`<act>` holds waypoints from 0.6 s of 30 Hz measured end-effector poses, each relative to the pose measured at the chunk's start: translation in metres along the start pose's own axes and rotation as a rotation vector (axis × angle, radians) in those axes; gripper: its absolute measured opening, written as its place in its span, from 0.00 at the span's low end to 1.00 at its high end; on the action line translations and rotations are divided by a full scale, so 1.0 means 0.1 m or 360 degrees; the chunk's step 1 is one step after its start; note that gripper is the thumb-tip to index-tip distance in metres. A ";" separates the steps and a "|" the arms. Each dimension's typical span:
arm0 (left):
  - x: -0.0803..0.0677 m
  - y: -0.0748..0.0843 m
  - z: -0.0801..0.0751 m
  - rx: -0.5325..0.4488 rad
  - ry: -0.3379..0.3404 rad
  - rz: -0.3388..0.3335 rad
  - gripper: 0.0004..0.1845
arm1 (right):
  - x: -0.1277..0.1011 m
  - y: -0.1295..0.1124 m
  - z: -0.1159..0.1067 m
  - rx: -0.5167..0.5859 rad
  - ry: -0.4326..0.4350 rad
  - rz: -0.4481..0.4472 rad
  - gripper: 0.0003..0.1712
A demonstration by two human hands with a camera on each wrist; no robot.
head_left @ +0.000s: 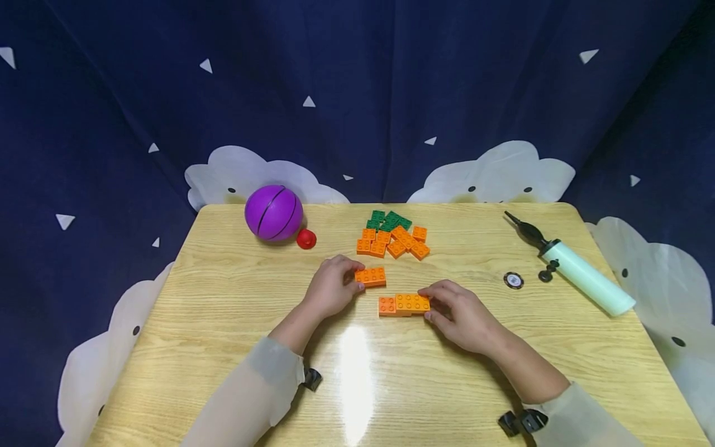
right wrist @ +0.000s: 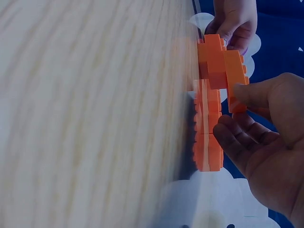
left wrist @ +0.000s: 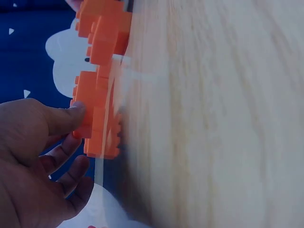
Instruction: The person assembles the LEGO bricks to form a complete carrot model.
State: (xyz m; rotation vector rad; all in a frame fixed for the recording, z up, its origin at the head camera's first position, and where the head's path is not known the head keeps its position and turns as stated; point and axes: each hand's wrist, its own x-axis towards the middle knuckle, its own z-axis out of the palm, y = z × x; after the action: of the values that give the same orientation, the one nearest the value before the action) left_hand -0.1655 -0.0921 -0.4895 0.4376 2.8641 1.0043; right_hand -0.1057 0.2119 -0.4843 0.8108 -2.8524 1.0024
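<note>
- At the far left of the surface [head_left: 223,347] sits a purple ball [head_left: 274,212] with a small red cap [head_left: 306,239] just beside it; neither is near my hands.
- My left hand [head_left: 331,290] has its fingers curled round a single orange brick [head_left: 371,276], thumb pressed on its side, holding it on the wood (the left wrist view shows the thumb on the brick's edge).
- Behind that brick, further back, lies a loose pile of bricks [head_left: 392,234], orange ones in front and green ones at the back.
- Just to the right of the single brick, and nearer to me, is the orange stack [head_left: 404,304]: a longer brick sitting on top of others, offset so one stud block sticks out at its left end. All of it is bright orange with round studs on top.
- My right hand [head_left: 459,313] pinches the right end of that stack, thumb on one side and fingers on the other, steadying it flat.
- As I judge it, I am midway through building: one brick in hand, the stack held ready. The next move calls for lifting the single brick, lining its underside up with free studs on the stack, and pressing down squarely while my right hand keeps the stack from sliding.
- Further right lie a small round disc [head_left: 513,280] and a pale green hand pump [head_left: 581,270] with a black nozzle, well apart from the bricks.
</note>
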 end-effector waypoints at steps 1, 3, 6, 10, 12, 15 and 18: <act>-0.01 0.01 -0.01 -0.0006 0.0002 0.0004 0.17 | 0.00 0.00 0.00 0.0000 0.0003 -0.0001 0.23; -0.03 0.02 -0.02 -0.0020 0.0001 0.0008 0.17 | 0.00 0.01 0.00 0.0000 0.0005 -0.0001 0.23; -0.08 0.04 -0.03 -0.0037 -0.0001 0.0016 0.17 | 0.01 0.01 0.01 -0.0002 0.0003 0.0001 0.23; -0.14 0.06 -0.05 -0.0043 -0.0011 0.0038 0.17 | 0.01 0.01 0.01 -0.0002 0.0001 0.0001 0.23; -0.18 0.07 -0.05 -0.0046 -0.0016 0.0050 0.17 | 0.01 0.01 0.02 -0.0003 0.0001 0.0004 0.23; -0.22 0.08 -0.05 -0.0055 -0.0022 0.0061 0.17 | 0.02 0.00 0.02 0.0000 0.0001 0.0008 0.23; -0.26 0.10 -0.05 -0.0063 -0.0031 0.0064 0.17 | 0.02 0.00 0.02 0.0006 -0.0001 0.0015 0.23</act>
State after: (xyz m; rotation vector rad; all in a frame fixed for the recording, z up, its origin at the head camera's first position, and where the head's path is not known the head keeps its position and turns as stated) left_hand -0.1394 -0.0954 -0.4798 0.5005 2.8239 1.0553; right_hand -0.1073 0.2098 -0.4857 0.7991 -2.8587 1.0089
